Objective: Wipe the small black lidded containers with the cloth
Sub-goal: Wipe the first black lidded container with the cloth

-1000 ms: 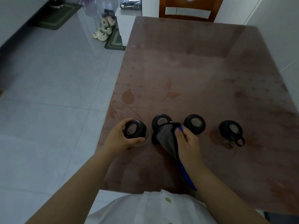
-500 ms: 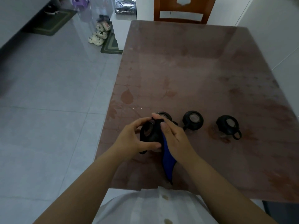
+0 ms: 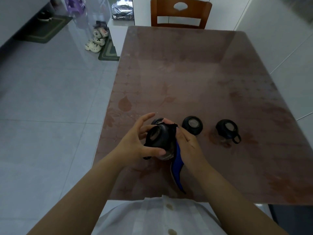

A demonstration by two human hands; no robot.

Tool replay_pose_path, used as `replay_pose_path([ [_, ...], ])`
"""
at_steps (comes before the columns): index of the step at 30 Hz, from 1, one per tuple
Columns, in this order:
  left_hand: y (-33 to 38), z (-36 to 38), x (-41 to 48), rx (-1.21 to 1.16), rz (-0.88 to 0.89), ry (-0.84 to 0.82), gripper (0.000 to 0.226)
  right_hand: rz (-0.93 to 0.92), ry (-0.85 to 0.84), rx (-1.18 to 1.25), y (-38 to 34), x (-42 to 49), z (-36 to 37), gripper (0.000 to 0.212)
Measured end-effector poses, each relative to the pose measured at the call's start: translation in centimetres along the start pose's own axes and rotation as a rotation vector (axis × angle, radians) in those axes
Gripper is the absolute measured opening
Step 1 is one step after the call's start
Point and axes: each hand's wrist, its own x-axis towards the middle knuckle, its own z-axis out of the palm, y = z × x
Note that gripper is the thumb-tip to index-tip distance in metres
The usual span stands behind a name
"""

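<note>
Above the counter's near edge, the held container is off the surface and tipped so its black lid faces the camera.

- left hand: wrapped round it, thumb across the clear lower body, index finger sticking up free.
- right hand: clamping the cloth against the container's right side. The blue tail hangs limp below the wrist.
- second container stands on the counter just behind the held one and is mostly hidden. The third container and the fourth container, which has a loop handle, stand to the right, apart from each other.

Handling, my read: small and light, a one-hand job. The body looks like glass, so it is smooth, likely slippery and breakable if dropped on the counter. Grip low on the body and leave the lid and shoulder free for the cloth. Don't carry by the lid, can't tell if it's tight. The cloth is soft and floppy, so bunch it under the fingertips or it just drags.

Versus 1 s ago: this container stood at the left end of the row under the left hand, with the cloth over at the second one. By 0.5 s ago it was lifted and both hands were on it. Now it is tipped further toward the camera and the left fingers are more spread. The other three haven't moved.
</note>
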Motion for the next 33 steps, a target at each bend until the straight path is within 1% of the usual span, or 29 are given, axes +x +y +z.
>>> replay_pose_path([
  [4,0.3,0.5,0.2,-0.125,0.008,-0.035,0.100,0.021,0.035,0.031,-0.2,-0.2,-0.3,0.036],
  [6,0.2,0.9,0.5,-0.206,-0.007,-0.015,0.101,0.004,0.044,0.019,-0.5,-0.5,-0.4,0.040],
  [8,0.1,1.5,0.7,-0.183,-0.028,0.020,0.095,-0.015,0.049,0.005,-0.8,-0.7,-0.5,0.040],
  [10,-0.1,2.1,1.0,-0.098,-0.030,0.022,0.088,-0.031,0.065,-0.021,-1.1,-0.8,-0.7,0.039],
  [12,-0.2,2.6,1.1,-0.072,-0.032,0.011,0.076,-0.050,0.086,-0.101,-1.1,-0.9,-1.0,0.038],
  [16,0.0,3.3,1.2,-0.066,-0.028,0.014,0.078,-0.056,0.101,-0.211,-1.9,-0.7,-1.5,0.041],
  [18,0.2,3.9,1.0,-0.089,-0.033,0.024,0.077,-0.041,0.097,-0.191,-2.2,-0.5,-1.7,0.041],
  [20,0.4,4.6,0.9,-0.120,-0.039,0.019,0.083,-0.027,0.103,-0.140,-2.3,-0.4,-1.7,0.034],
  [21,0.6,5.0,0.9,-0.133,-0.039,0.021,0.083,-0.031,0.109,-0.134,-2.4,-0.4,-1.7,0.032],
  [23,1.1,5.5,0.8,-0.169,-0.040,0.038,0.076,-0.018,0.110,-0.100,-2.2,-0.6,-1.8,0.031],
  [24,1.3,5.6,0.9,-0.181,-0.039,0.053,0.076,0.003,0.106,-0.053,-2.2,-0.7,-1.9,0.032],
  [27,1.7,5.4,1.1,-0.188,-0.010,0.077,0.092,0.088,0.098,0.057,-2.4,-0.9,-2.8,0.034],
  [30,2.4,5.4,1.2,-0.136,0.016,0.060,0.107,0.063,0.072,0.070,-2.8,-1.4,-3.8,0.040],
  [31,2.5,5.4,1.2,-0.111,0.025,0.054,0.111,0.026,0.022,0.039,-3.1,-1.6,-3.9,0.043],
  [33,2.6,5.6,1.3,-0.084,0.060,0.057,0.118,-0.047,-0.104,-0.146,-3.4,-1.8,-3.8,0.037],
])
